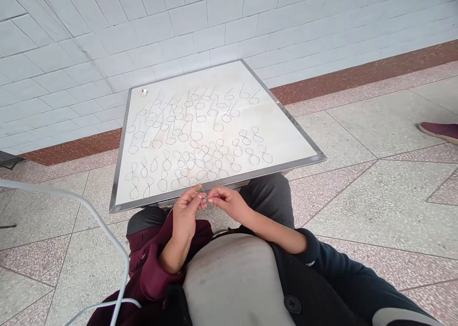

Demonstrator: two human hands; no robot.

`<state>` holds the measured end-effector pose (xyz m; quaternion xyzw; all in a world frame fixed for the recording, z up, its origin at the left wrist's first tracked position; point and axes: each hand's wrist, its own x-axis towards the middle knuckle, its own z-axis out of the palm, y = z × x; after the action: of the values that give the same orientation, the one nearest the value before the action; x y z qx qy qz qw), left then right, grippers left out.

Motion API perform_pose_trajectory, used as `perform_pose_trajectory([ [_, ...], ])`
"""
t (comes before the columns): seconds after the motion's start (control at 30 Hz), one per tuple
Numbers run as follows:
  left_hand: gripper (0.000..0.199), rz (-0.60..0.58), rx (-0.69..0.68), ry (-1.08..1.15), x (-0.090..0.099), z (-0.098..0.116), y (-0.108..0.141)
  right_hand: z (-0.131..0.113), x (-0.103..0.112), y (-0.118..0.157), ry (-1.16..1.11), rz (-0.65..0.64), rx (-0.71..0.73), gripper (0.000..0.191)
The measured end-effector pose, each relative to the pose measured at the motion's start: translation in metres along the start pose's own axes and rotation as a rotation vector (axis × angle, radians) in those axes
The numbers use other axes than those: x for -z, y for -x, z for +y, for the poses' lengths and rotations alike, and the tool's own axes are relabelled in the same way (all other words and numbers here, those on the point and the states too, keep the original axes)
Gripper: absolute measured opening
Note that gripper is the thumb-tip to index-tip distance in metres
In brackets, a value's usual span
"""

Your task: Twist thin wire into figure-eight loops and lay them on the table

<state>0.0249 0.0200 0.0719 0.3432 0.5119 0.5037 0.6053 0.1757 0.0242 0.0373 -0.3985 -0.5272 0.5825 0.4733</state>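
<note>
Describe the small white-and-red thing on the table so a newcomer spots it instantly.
Find the metal-edged white table by the tiled wall. In its far left corner sits a small white-and-red object, a compact lump unlike the thin wire loops nearby.

The table (pixel 293 140) has a smooth, faintly glossy white top, edged all round in dull grey metal. Thin metal-looking wire loops (pixel 133 192) lie from its near edge toward its far edge. The wall tiles (pixel 186 18) look smooth; the speckled floor (pixel 358 211) looks like polished stone.
</note>
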Motion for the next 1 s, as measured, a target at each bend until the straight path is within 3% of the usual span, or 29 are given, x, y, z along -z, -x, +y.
perform_pose_trajectory([
  [0.67, 0.027, -0.014, -0.037, -0.072, 0.0005, 0.0001, -0.0002, -0.0030, 0.0000, -0.0028, 0.018, 0.039, -0.018, 0.017],
  [1.0, 0.031, 0.064, -0.061, 0.017, 0.0003, -0.0003, -0.0011, -0.0052, 0.0036, 0.0016, -0.020, -0.099, -0.109, 0.029],
])
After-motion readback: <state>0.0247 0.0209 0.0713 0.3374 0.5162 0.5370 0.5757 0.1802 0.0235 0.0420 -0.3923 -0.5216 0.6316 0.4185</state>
